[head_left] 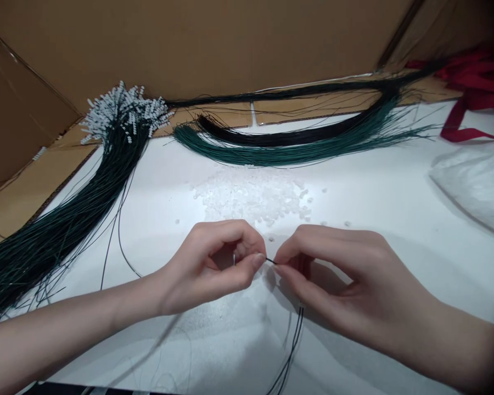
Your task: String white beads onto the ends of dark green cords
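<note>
"Pinching what, exactly?"

"A dark strand point(270, 261). It's at the middle of the dial, just above the table point(374, 192), and both hands have it."

"How do they stand?"

"The left hand point(193, 271) is closed, thumb and forefinger gripping the strand; the right hand point(374, 280) pinches it the same way, just beside, with a short dark stretch showing between them. Two or so loose strands point(297, 334) hang toward five o'clock; I can't tell whether they belong to it."

"Is this one finished?"

"I'd judge not. No white piece shows on the bit between the fingers, though the fingertips could hide one."

"And what looks done?"

"At ten o'clock, the white-tipped bundle point(94, 192): a thick sheaf, its far ends crowded with white bits. I take those as completed."

"What's left, then?"

"At twelve, near the hands, lies a spread of clear pieces point(251, 195), loose. Beyond them sit a green bundle point(263, 157) and a black bundle point(288, 138), with no tips I can make out. If they're stock, plenty remains; I can't give a count."

"Further out?"

"A clear bag point(477, 184) between two and three, red ribbon point(471, 109) at two, and cardboard point(230, 44) walling off twelve."
</note>
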Demonstrator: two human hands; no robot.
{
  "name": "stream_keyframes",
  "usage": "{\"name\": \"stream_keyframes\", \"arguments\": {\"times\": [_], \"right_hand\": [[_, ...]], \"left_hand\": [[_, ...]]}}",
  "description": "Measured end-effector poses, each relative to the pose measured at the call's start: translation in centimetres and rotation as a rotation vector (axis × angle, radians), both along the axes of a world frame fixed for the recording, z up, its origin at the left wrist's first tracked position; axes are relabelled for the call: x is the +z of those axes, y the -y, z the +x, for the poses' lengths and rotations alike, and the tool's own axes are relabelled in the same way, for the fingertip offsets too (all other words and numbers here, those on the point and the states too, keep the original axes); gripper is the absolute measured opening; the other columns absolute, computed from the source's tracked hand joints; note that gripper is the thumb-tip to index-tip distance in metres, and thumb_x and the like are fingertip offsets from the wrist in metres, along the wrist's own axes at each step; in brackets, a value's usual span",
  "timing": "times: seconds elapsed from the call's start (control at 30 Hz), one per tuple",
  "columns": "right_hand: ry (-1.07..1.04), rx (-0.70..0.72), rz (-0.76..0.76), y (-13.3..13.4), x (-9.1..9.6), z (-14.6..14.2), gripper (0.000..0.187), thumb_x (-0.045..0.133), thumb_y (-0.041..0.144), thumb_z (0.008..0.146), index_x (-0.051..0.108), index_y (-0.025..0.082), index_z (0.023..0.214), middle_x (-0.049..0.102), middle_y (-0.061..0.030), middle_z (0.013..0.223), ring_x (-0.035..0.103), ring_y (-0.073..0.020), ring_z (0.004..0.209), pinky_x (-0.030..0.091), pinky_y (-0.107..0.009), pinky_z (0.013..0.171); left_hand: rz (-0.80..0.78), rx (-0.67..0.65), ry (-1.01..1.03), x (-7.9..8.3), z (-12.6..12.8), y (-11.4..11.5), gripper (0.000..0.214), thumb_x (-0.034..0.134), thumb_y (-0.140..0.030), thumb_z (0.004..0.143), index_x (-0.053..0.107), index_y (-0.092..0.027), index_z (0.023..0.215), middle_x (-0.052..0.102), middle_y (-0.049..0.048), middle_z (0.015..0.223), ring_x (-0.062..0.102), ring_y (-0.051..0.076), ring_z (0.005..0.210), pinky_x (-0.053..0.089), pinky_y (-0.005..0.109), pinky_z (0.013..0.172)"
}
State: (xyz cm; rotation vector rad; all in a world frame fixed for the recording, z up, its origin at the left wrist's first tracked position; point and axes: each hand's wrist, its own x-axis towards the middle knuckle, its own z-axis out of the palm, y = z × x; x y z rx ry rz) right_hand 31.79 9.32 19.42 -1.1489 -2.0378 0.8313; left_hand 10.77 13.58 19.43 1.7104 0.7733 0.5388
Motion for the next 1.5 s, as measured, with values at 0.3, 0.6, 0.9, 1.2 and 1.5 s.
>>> {"name": "stream_keyframes", "arguments": {"times": [0.3, 0.6, 0.9, 1.2, 1.5], "right_hand": [[-0.04, -0.03, -0.027, 0.15, -0.58, -0.25, 0.012, 0.055, 0.009, 0.088, 0.06, 0.017, 0.081, 0.057, 0.0044, 0.066, 0.05, -0.0066, 0.057, 0.04, -0.02, 0.053], [-0.144, -0.012, -0.175, 0.04, 0.07, -0.35, 0.015, 0.053, 0.012, 0.089, 0.059, 0.018, 0.077, 0.056, 0.0039, 0.063, 0.05, -0.0081, 0.056, 0.041, -0.021, 0.051], [-0.192, -0.016, -0.243, 0.01, 0.07, -0.42, 0.012, 0.054, 0.014, 0.088, 0.06, 0.018, 0.078, 0.054, 0.0044, 0.06, 0.048, -0.0072, 0.053, 0.04, -0.018, 0.047], [-0.201, -0.012, -0.283, -0.04, -0.39, -0.45, 0.015, 0.054, 0.02, 0.091, 0.059, 0.018, 0.078, 0.053, 0.0034, 0.059, 0.048, -0.0083, 0.051, 0.04, -0.019, 0.046], [-0.184, -0.021, -0.191, 0.09, -0.33, -0.46, 0.014, 0.052, 0.016, 0.091, 0.059, 0.019, 0.08, 0.055, 0.0034, 0.06, 0.048, -0.0083, 0.052, 0.04, -0.02, 0.047]], "left_hand": [[0.134, 0.031, -0.003, -0.64, -0.04, 0.09, 0.005, 0.062, -0.019, 0.091, 0.065, -0.014, 0.09, 0.054, -0.0022, 0.068, 0.045, 0.006, 0.056, 0.035, 0.016, 0.047], [0.346, 0.058, 0.092, -0.66, -0.26, -0.3, 0.011, 0.071, -0.014, 0.085, 0.069, -0.011, 0.095, 0.068, 0.0052, 0.082, 0.062, 0.011, 0.068, 0.05, 0.019, 0.055], [0.462, 0.041, 0.067, -0.34, -0.04, -0.28, 0.007, 0.07, -0.011, 0.085, 0.069, -0.008, 0.092, 0.067, 0.0059, 0.079, 0.061, 0.01, 0.067, 0.05, 0.02, 0.057], [0.539, 0.015, 0.055, -0.46, -0.13, -0.31, 0.01, 0.071, -0.009, 0.084, 0.069, -0.01, 0.093, 0.069, 0.0049, 0.08, 0.063, 0.01, 0.068, 0.05, 0.02, 0.058], [0.52, 0.029, 0.066, -0.45, -0.04, -0.29, 0.011, 0.071, -0.01, 0.084, 0.069, -0.016, 0.094, 0.07, 0.0036, 0.08, 0.064, 0.011, 0.067, 0.051, 0.022, 0.06]]}}
